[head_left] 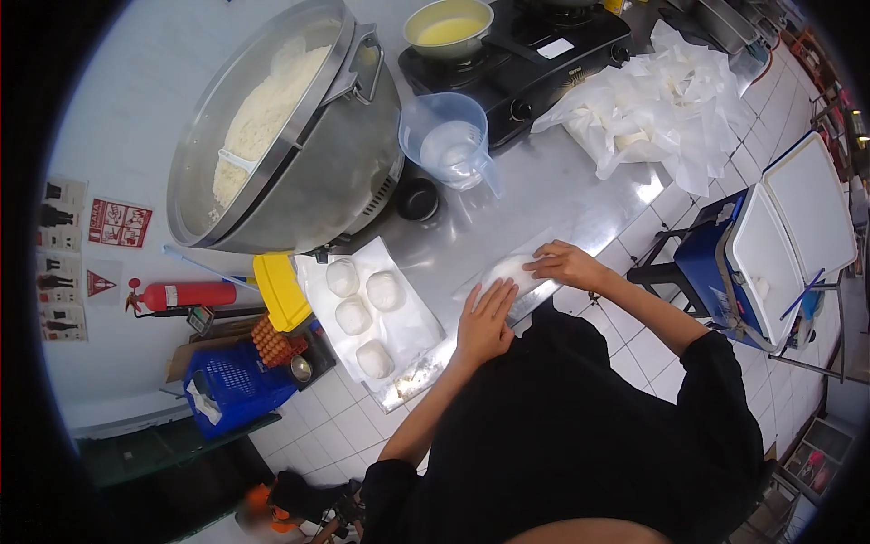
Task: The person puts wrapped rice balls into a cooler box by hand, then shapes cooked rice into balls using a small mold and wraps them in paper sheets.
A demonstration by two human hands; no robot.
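Observation:
On the steel counter, close to its front edge, lies a white lump (510, 269) that looks like rice or dough, seemingly on a clear sheet. My left hand (486, 324) rests its stretched fingers against the near left side of this lump. From the right, my right hand (567, 266) curls its fingertips over the other end and grips it. To the left, several rounded white portions, one of them this ball (353, 316), sit on white paper (410, 322).
A big steel pot (313, 177) of white grains holds a scoop. Behind are a measuring jug (447, 145), a black bowl (418, 199) and a stove (517, 68) with a pan (449, 29). White wrappers (648, 109) pile at right; beyond stands an open cooler (761, 267).

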